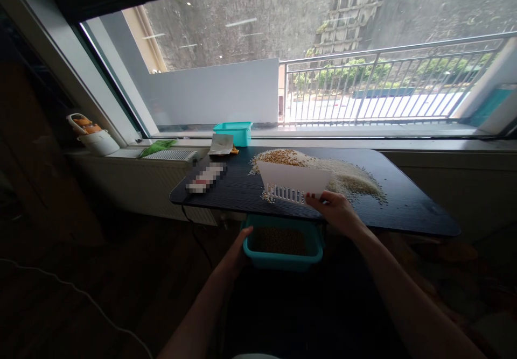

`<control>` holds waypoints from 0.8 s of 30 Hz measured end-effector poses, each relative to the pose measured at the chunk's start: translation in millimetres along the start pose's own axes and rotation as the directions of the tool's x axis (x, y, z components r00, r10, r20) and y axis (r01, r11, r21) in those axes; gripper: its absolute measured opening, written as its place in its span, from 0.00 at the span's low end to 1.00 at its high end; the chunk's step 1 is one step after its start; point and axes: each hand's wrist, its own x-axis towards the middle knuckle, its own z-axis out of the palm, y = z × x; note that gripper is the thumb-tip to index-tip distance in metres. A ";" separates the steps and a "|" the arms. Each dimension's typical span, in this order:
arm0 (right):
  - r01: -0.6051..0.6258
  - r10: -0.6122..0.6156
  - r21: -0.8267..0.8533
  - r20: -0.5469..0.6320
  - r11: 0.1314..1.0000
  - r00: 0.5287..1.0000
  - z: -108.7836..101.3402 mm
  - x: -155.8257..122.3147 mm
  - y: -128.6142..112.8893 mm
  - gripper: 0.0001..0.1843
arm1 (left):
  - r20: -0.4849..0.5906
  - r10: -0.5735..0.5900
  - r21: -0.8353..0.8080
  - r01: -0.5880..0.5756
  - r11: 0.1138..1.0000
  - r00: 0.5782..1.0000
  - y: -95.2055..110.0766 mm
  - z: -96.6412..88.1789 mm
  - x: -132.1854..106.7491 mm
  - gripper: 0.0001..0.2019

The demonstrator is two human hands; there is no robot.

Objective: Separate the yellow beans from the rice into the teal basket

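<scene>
My right hand (338,209) pinches the lower right corner of a white flat plastic board (293,176) with a row of slots along its lower edge. The board is tilted over the near side of a pile of grain, where white rice-like grains (350,176) lie beside yellow kernels (283,157). Below the table's front edge, my left hand (237,247) grips the left rim of a teal plastic bin (283,263), thumb over the edge. Brownish kernels (278,239) cover the bin's bottom. The fingers under the bin are hidden.
The dark table (238,189) stands against the window sill. On it are a blurred-out phone-like object (207,178), a paper packet (222,145) and a second teal bin (238,133) at the back. A white pot (99,142) and green cloth (156,148) sit to the left.
</scene>
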 end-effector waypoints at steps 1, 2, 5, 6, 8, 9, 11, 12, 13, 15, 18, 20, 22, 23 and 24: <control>0.005 -0.005 -0.001 0.000 1.000 1.000 1.6 1.4 0.7 0.23 | 0.002 -0.001 -0.005 0.001 1.000 1.000 -0.3 -0.2 0.7 0.26; 0.008 -0.008 -0.004 -0.001 1.000 1.000 3.2 2.9 1.4 0.23 | 0.002 -0.001 -0.009 0.001 1.000 1.000 -0.5 -0.5 1.2 0.26; 0.006 -0.006 -0.015 -0.004 1.000 1.000 6.6 7.0 3.1 0.23 | 0.000 -0.001 -0.007 0.001 1.000 1.000 -0.8 -1.7 1.4 0.27; 0.005 -0.005 -0.018 -0.001 1.000 1.000 7.2 7.9 3.4 0.23 | -0.002 -0.002 -0.005 0.002 1.000 1.000 -0.8 -2.0 1.3 0.27; 0.005 -0.005 -0.021 0.011 1.000 1.000 7.1 8.5 3.0 0.23 | -0.004 -0.006 -0.001 0.006 1.000 1.000 -0.9 -2.7 1.4 0.27; 0.005 -0.005 -0.021 0.022 1.000 1.000 6.3 7.9 2.4 0.23 | -0.004 -0.008 0.001 0.008 1.000 1.000 -1.0 -2.9 1.7 0.27; 0.002 -0.001 -0.015 0.048 1.000 0.999 3.4 5.5 0.3 0.22 | -0.003 -0.013 -0.001 0.013 1.000 1.000 -1.3 -3.3 2.5 0.27; -0.002 0.002 -0.011 0.061 1.000 0.998 1.5 3.8 -0.9 0.22 | -0.003 -0.013 -0.004 0.013 1.000 1.000 -1.4 -3.4 3.0 0.26; -0.007 0.007 -0.008 0.072 1.000 0.997 -0.3 2.1 -2.0 0.22 | -0.005 -0.011 -0.007 0.011 1.000 1.000 -1.5 -3.5 3.3 0.26; -0.015 0.016 -0.007 0.078 1.000 0.997 -3.1 -0.4 -3.6 0.21 | -0.003 -0.009 -0.008 0.009 1.000 1.000 -1.5 -3.7 3.3 0.26; -0.011 0.012 -0.011 0.055 1.000 0.998 -3.1 -0.8 -3.4 0.21 | -0.003 -0.004 0.005 0.004 1.000 1.000 -1.4 -3.9 2.3 0.27; -0.003 0.004 -0.013 0.044 1.000 0.999 -1.1 0.2 -2.4 0.21 | 0.002 -0.003 0.007 0.003 1.000 1.000 -1.7 -4.3 2.2 0.27; -0.004 0.004 -0.006 0.045 1.000 0.999 0.6 0.6 -1.8 0.21 | 0.003 -0.006 0.003 0.006 1.000 1.000 -2.2 -4.9 3.0 0.27; -0.008 0.008 0.001 0.050 1.000 0.999 1.0 0.1 -1.8 0.21 | 0.004 -0.008 0.001 0.008 1.000 1.000 -2.4 -5.2 3.5 0.27; -0.014 0.013 0.010 0.055 1.000 0.998 1.0 -0.7 -2.1 0.21 | 0.000 -0.007 -0.001 0.007 1.000 1.000 -2.6 -5.3 4.1 0.27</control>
